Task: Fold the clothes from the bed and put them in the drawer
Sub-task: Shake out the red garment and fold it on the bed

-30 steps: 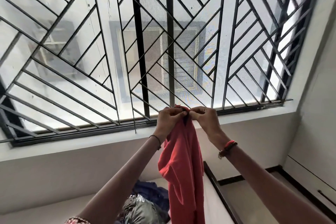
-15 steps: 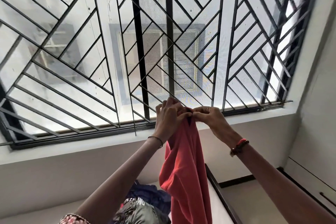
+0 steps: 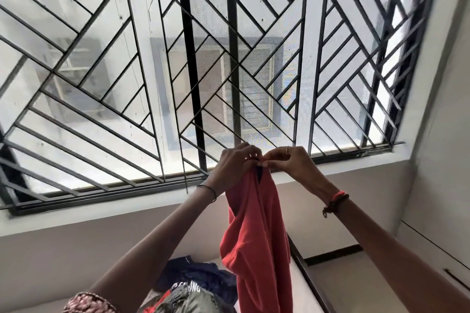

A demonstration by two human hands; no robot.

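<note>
Both arms are stretched up and forward, and the hands meet just below the bottom rail of the window grille (image 3: 178, 71). The left hand (image 3: 235, 164) has its fingers curled round the top edge of the red garment (image 3: 256, 236). The right hand (image 3: 292, 162) pinches that same edge right beside it, thumb against fingertips. The garment hangs straight down from there, bunched and twisted, so honestly I can't tell which part of it is being held. Its lower end runs out of frame. Further below the grille, a pile of dark clothes (image 3: 193, 287) sits on the bed (image 3: 298, 284), partly hidden behind the red cloth and cut off at the bottom.
</note>
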